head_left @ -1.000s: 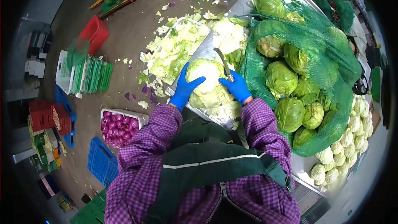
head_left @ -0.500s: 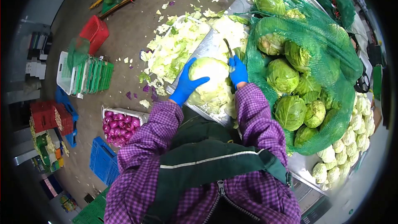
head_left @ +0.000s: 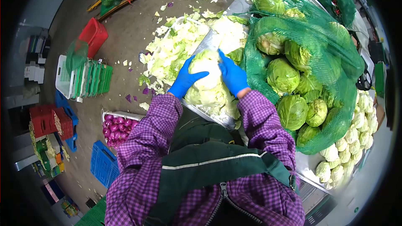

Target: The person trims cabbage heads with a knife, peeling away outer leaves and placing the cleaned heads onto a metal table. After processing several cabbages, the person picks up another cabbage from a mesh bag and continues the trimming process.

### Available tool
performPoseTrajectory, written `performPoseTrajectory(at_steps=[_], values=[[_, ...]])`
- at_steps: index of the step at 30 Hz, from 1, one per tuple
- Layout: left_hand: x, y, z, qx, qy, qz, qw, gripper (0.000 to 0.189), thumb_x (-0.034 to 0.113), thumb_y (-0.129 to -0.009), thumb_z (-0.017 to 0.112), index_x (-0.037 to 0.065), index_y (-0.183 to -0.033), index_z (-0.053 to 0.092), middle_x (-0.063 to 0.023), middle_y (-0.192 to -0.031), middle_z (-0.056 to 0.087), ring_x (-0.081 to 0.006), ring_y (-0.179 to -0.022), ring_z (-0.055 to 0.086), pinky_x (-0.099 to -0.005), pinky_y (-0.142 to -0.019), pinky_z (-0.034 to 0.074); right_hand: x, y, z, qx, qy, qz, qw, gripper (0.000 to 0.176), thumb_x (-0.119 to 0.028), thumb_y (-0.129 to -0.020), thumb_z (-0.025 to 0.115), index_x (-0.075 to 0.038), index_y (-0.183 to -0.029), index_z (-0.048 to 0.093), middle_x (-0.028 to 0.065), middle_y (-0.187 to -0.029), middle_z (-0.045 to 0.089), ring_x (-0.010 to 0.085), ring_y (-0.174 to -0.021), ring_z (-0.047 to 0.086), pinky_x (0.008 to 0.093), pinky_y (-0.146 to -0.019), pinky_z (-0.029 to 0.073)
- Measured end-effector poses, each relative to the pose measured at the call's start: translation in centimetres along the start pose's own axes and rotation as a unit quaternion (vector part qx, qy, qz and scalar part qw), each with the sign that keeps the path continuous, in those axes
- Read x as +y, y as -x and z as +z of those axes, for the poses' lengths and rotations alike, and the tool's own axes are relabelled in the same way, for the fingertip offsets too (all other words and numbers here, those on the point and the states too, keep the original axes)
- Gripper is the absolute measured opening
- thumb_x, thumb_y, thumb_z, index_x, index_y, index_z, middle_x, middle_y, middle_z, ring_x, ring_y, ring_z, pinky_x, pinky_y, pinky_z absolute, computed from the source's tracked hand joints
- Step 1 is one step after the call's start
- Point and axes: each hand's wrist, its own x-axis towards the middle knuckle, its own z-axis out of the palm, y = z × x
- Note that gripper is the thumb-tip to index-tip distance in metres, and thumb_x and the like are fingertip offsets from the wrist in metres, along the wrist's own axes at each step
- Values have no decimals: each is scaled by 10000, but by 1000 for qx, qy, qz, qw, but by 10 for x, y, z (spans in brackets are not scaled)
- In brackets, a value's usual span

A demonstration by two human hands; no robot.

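A pale, trimmed cabbage (head_left: 210, 79) sits between my two blue-gloved hands at the near edge of the metal table. My left hand (head_left: 186, 81) grips its left side, thumb stretched across the top. Against the right side presses my right hand (head_left: 233, 76), its fingers pointing forward along the head. No knife shows in or near this hand now. Under and around the cabbage lie loose pale leaves (head_left: 205, 102). To the right, a green mesh bag (head_left: 335, 67) lies open over several whole green cabbages (head_left: 283, 75).
Trimmed leaves (head_left: 173, 46) are heaped off the table's left edge. Several small pale cabbages (head_left: 344, 159) fill the table's right end. On the floor at left stand a crate of purple onions (head_left: 118, 129), a blue crate (head_left: 104, 165), green crates (head_left: 98, 77) and a red basket (head_left: 95, 35).
The curved dark knife seen upright at my right hand is out of sight. My right hand has moved left onto the cabbage, and the cabbage has turned or tilted a little.
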Motion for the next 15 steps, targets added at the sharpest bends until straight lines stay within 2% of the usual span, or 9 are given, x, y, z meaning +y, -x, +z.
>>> performPoseTrajectory(at_steps=[2, 3, 6, 9, 10, 11, 13, 14, 15], values=[[-7, -1, -4, -36, -182, 88, 979, 929, 226, -656, 845, 3, -1390, 321, -166, -1339, 440, -237, -1243, 420, -358, -1043, 350, 27, -29, -5, -7, -6, 64, 998, 444, -328, -930, 454, -228, -1361, 429, 203, -1121, 597, 367, -873, 627, 437, -754, 498], [-2, 4, -7, -37, -188, 89, 977, 929, 226, -656, 845, 3, -1390, 321, -166, -1339, 440, -237, -1243, 420, -358, -1043, 350, 40, -37, 2, -17, -18, 129, 991, 418, -330, -927, 458, -210, -1326, 480, 216, -1050, 621, 377, -870, 622, 439, -760, 491], [5, -2, -10, -110, -93, 94, 985, 995, 246, -638, 852, 4, -1418, 284, -156, -1399, 393, -241, -1286, 381, -366, -1072, 305, 73, -28, 36, 78, -117, 80, 987, 398, -336, -918, 468, -154, -1265, 541, 225, -944, 640, 387, -855, 617, 437, -759, 483], [30, 4, -23, -5, -103, -13, 995, 962, 206, -677, 823, 22, -1435, 259, -178, -1394, 383, -264, -1277, 383, -368, -1052, 337, 80, -2, 57, 97, -198, 141, 965, 413, -337, -918, 473, -129, -1269, 535, 233, -945, 637, 392, -842, 615, 431, -752, 480], [19, 4, -30, 48, -130, -42, 989, 1007, 225, -664, 833, -4, -1433, 225, -190, -1365, 402, -281, -1264, 394, -383, -1041, 354, 77, 7, 66, 164, -179, 67, 968, 422, -338, -922, 470, -127, -1284, 526, 240, -909, 638, 397, -829, 614, 439, -713, 485], [2, 6, -26, 49, -131, -42, 989, 1007, 225, -664, 833, -4, -1433, 225, -190, -1365, 402, -281, -1264, 394, -383, -1041, 354, 79, 17, 67, 165, -180, 66, 967, 422, -338, -922, 470, -127, -1284, 526, 240, -909, 638, 397, -829, 614, 439, -713, 485], [-34, 15, -12, 132, -190, 108, 967, 1051, 264, -640, 849, -34, -1421, 212, -203, -1334, 423, -301, -1238, 422, -394, -1029, 369, 47, 38, 45, 24, -295, 207, 932, 435, -338, -929, 469, -129, -1309, 504, 248, -967, 631, 405, -803, 617, 441, -671, 490], [-42, 14, -10, 126, -114, 106, 980, 1100, 315, -607, 867, -41, -1414, 209, -202, -1331, 419, -313, -1235, 422, -401, -1028, 368, 57, 37, 42, 24, -164, 151, 975, 469, -326, -939, 462, -154, -1374, 423, 240, -1109, 599, 388, -760, 632, 439, -644, 502], [-35, 15, -5, 127, -114, 106, 980, 1100, 315, -607, 867, -41, -1414, 209, -202, -1331, 419, -313, -1235, 422, -401, -1028, 368, 50, 36, 35, 23, -164, 150, 975, 469, -326, -939, 462, -154, -1374, 423, 240, -1109, 599, 388, -760, 632, 439, -644, 502]])
